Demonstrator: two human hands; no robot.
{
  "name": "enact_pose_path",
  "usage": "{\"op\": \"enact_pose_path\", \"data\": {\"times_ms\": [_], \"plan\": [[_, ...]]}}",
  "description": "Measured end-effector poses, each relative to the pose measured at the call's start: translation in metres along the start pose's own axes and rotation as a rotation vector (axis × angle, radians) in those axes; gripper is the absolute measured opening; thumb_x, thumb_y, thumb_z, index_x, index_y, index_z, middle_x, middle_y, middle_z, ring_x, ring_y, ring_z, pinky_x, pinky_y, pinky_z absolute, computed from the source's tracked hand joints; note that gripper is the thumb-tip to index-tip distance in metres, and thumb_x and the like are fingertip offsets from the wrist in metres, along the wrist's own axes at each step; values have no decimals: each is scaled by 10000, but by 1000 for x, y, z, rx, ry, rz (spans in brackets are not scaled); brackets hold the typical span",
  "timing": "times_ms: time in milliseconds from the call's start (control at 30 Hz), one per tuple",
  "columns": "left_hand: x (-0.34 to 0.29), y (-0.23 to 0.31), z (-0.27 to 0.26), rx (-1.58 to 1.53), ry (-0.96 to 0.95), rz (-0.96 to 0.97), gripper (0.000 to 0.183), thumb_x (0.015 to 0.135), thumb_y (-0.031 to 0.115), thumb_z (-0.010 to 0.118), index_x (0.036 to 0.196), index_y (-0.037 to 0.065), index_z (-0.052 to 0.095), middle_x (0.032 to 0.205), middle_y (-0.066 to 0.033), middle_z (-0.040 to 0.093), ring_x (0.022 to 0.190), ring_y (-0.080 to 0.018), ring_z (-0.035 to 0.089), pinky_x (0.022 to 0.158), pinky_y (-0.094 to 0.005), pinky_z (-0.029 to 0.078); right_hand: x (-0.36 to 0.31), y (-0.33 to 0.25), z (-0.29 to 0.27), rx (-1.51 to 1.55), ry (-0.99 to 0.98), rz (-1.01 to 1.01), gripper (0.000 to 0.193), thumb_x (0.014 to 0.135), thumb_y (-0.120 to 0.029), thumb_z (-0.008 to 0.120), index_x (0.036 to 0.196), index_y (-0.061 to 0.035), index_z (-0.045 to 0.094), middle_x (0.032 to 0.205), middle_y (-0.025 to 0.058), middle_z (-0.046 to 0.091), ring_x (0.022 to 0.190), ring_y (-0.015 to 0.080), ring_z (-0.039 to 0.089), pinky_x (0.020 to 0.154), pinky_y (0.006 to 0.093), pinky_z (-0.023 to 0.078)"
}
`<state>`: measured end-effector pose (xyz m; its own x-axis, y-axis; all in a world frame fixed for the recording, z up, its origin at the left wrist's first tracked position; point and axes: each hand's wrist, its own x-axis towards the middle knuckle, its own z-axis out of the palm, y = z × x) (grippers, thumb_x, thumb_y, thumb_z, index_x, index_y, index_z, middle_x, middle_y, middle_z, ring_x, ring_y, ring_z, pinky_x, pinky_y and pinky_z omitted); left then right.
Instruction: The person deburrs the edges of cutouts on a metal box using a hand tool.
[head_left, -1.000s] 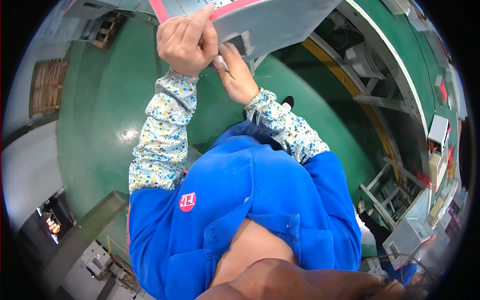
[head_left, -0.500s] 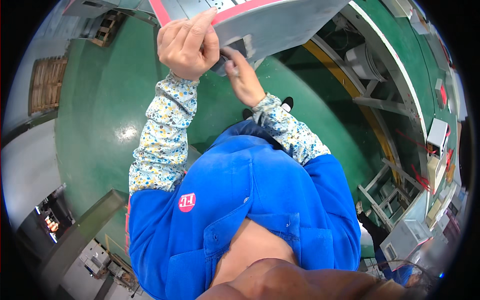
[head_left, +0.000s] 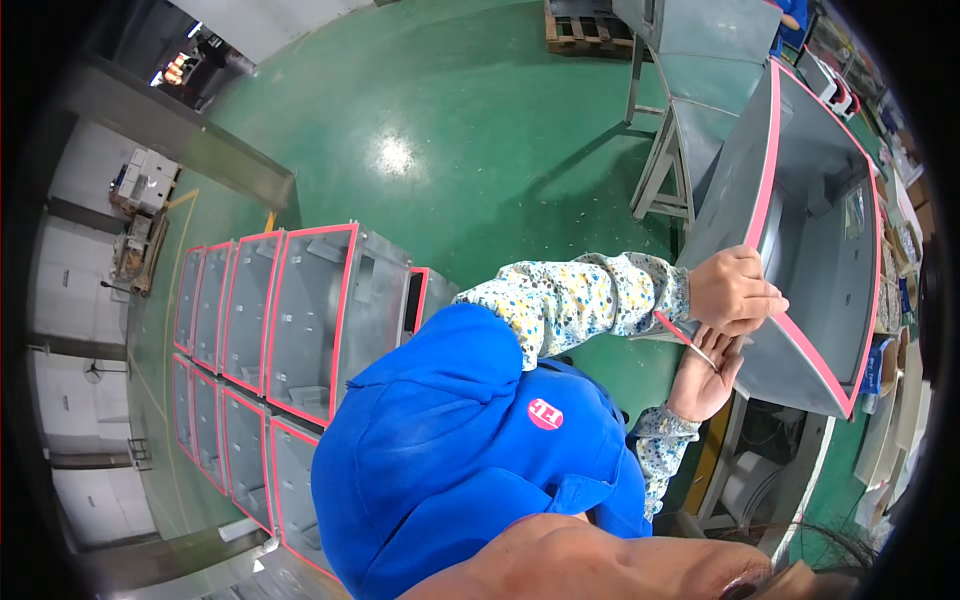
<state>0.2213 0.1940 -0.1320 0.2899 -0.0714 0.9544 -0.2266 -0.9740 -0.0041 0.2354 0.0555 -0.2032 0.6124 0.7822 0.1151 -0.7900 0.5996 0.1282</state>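
Observation:
A large grey metal box point(head_left: 725, 200) with pink edging along its open rim stands tilted at the right. My left hand point(head_left: 735, 292) is closed over its near rim, the fingers bent across the pink edge. Just below it, my right hand point(head_left: 703, 385) is palm up with its fingers stretched out, beside the box's near corner. The right fingertips are partly hidden behind the left hand. A thin pink and white strip point(head_left: 684, 338) runs from beside the left wrist to the right palm; what it belongs to I cannot make out.
Stacked grey metal boxes with pink rims point(head_left: 315, 325) stand on the green floor point(head_left: 480, 110) at the left. Behind the held box is a metal stand point(head_left: 665, 170). A wooden pallet point(head_left: 575, 40) lies farther back. A white bucket point(head_left: 748, 483) is under a frame at lower right.
My view has turned left, bringing the stacked boxes into sight and shifting the held box to the right. My left hand still grips its rim; my right palm now faces up.

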Motion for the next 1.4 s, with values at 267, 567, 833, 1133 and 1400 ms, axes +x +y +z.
{"op": "enact_pose_path", "data": {"times_ms": [267, 567, 833, 1133, 1400], "plan": [[0, -4, 2, -62, 24, 22, 232, 685, 165, 592, 903, 110, 652, 869, 1, 646, 635, -160, 534, 664, -325, 445, -17, -6, -13, -558, 223, -145, 449, 950, -274, 362, 1321, -21, 336, 1277, 85, 449, 987, 164, 475, 874, 326, 373], [-86, 73, -35, -358, -37, -555, 459, 764, 78, 570, 1205, 21, 457, 1224, -165, 433, 1104, -327, 422, 958, -400, 329, -60, -31, 1, -940, 568, -99, 278, 951, -242, 401, 1087, -17, 491, 577, -25, 393, 417, 45, 277, 388, 193, 245], [-101, 93, 24, -551, -318, -846, 569, 856, 176, 523, 1332, -18, 279, 1279, -221, 352, 1189, -364, 336, 1004, -415, 262, -92, -44, 2, -988, 643, -32, 232, 942, -207, 414, 1031, -25, 526, 594, -34, 416, 429, 33, 288, 404, 180, 256], [-97, 109, 45, -352, -228, -758, 600, 855, 201, 510, 1349, -17, 247, 1295, -252, 327, 1144, -378, 350, 972, -440, 283, -104, -61, -6, -997, 616, 51, 204, 943, -174, 405, 1031, -29, 518, 600, -37, 407, 427, 37, 284, 397, 175, 250], [-113, 106, 42, -340, -334, -766, 613, 857, 192, 504, 1362, -9, 220, 1313, -242, 315, 1169, -386, 338, 981, -440, 281, -103, -58, -13, -1004, 629, 114, 200, 928, -193, 442, 1026, -38, 523, 625, -33, 428, 431, 30, 302, 387, 169, 252]]}}
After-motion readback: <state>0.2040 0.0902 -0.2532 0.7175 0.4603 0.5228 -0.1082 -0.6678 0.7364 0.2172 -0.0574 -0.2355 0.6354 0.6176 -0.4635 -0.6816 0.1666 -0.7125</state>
